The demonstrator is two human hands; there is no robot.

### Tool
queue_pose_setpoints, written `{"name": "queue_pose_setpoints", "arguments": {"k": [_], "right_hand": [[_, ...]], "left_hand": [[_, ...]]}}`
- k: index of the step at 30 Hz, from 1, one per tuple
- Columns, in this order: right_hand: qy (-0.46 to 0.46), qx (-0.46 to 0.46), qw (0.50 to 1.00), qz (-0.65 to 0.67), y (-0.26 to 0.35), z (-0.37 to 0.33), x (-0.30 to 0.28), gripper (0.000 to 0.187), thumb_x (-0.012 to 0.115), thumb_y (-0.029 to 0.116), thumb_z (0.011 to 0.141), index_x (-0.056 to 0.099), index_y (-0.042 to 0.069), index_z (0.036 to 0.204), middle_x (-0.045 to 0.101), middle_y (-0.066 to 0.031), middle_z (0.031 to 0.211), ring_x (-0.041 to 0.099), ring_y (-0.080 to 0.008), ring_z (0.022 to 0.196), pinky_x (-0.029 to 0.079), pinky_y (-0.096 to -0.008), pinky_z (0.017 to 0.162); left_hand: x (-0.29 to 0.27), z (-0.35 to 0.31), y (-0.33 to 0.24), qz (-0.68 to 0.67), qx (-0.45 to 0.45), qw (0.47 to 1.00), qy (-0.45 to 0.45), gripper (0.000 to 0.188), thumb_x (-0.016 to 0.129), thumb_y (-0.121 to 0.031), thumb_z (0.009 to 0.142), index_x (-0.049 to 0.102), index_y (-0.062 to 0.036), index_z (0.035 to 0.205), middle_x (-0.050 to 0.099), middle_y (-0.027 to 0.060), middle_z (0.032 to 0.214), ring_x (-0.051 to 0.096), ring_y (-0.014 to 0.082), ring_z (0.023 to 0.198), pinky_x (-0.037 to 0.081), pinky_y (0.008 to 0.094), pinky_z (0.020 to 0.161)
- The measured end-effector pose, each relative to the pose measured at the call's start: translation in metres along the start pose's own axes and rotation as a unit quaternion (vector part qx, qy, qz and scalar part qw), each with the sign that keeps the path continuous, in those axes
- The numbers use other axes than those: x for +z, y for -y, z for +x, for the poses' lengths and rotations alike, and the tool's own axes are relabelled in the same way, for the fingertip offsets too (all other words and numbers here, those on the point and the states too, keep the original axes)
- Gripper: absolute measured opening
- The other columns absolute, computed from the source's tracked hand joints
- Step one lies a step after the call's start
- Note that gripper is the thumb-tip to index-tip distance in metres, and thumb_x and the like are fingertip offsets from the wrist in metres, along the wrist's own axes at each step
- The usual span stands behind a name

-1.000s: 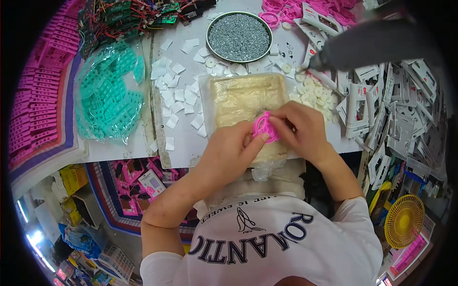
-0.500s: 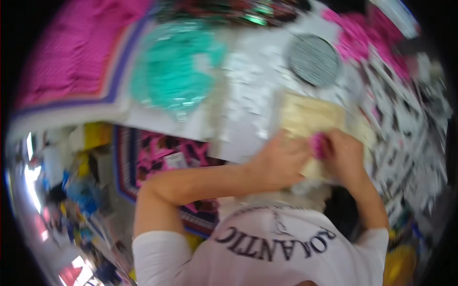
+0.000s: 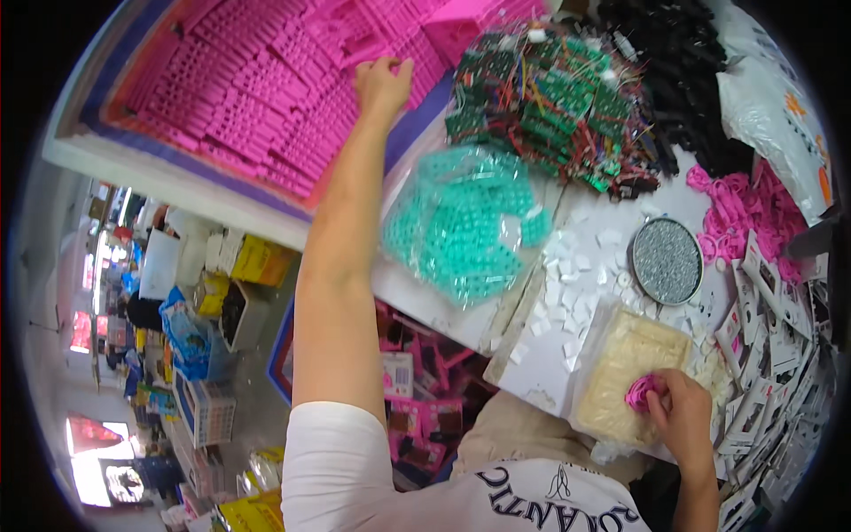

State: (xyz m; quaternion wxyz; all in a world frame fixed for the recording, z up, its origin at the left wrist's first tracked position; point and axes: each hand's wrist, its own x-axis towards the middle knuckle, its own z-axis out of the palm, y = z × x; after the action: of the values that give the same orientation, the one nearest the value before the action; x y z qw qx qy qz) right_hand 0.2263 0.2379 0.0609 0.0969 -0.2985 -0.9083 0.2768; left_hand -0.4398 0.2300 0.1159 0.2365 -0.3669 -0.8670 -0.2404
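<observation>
My left arm reaches far forward to a large tray (image 3: 412, 126) with a purple and orange rim, filled with rows of pink plastic parts (image 3: 257, 97). My left hand (image 3: 384, 87) is over these parts, fingers curled down; what lies under its fingertips is hidden. At the lower right, my right hand (image 3: 684, 415) pinches a small coiled bundle of pink strap (image 3: 640, 393). The bundle is over a shallow cream-coloured tray (image 3: 625, 355) wrapped in clear plastic.
Beside the cream tray are scattered white pieces (image 3: 567, 293) and a round tin of small grey bits (image 3: 667, 261). Farther off lie a clear bag of teal parts (image 3: 465, 226), wired green circuit boards (image 3: 558, 97), pink straps (image 3: 749, 208) and white-and-black packages (image 3: 771, 355).
My left hand has left the cream tray and swung far forward to the pink parts. The right hand keeps the pink bundle at the tray. The view has turned leftward.
</observation>
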Motion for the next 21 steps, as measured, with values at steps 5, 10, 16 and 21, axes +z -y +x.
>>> {"name": "queue_pose_setpoints", "arguments": {"k": [5,10,16,21], "right_hand": [[-0.011,0.05,0.999,0.008,0.012,-0.014,-0.016,0.035,0.078,0.004,0.076,0.067,0.003,0.11,0.066,-0.0121,0.08,0.063,-0.0296,0.067,0.051,-0.0397,0.063],[-0.023,0.05,0.998,0.008,0.015,-0.029,-0.028,0.034,0.078,0.005,0.075,0.068,0.004,0.108,0.067,-0.0096,0.08,0.063,-0.0265,0.063,0.05,-0.0379,0.059],[-0.011,0.097,0.995,-0.019,-0.012,-0.054,-0.036,0.027,0.077,0.019,0.083,0.071,0.005,0.105,0.07,-0.0119,0.082,0.064,-0.032,0.069,0.052,-0.0424,0.064],[-0.09,0.053,0.994,-0.006,-0.039,-0.046,-0.053,0.018,0.074,0.016,0.086,0.072,0.006,0.101,0.068,-0.0087,0.081,0.068,-0.0297,0.074,0.053,-0.0406,0.068]], "left_hand": [[0.014,0.066,-0.025,0.126,-0.155,0.975,0.098,0.072,0.049,-0.072,0.093,0.054,-0.0276,0.149,0.027,0.0214,0.166,0.02,0.0451,0.152,0.019,0.0682,0.118],[0.033,0.091,-0.037,0.226,-0.16,0.949,0.151,0.087,0.042,-0.077,0.093,0.049,-0.0143,0.154,0.03,0.0213,0.165,0.022,0.0455,0.153,0.016,0.0706,0.118],[0.017,0.093,-0.057,0.204,-0.128,0.97,-0.048,0.071,0.044,-0.066,0.098,0.071,-0.0032,0.117,0.065,0.0216,0.123,0.059,0.0407,0.114,0.04,0.0654,0.093],[-0.114,0.102,0.17,-0.106,-0.081,0.978,-0.158,0.035,0.064,-0.029,0.095,0.073,0.0033,0.104,0.073,0.0175,0.104,0.071,0.0293,0.09,0.056,0.0422,0.08]]}}
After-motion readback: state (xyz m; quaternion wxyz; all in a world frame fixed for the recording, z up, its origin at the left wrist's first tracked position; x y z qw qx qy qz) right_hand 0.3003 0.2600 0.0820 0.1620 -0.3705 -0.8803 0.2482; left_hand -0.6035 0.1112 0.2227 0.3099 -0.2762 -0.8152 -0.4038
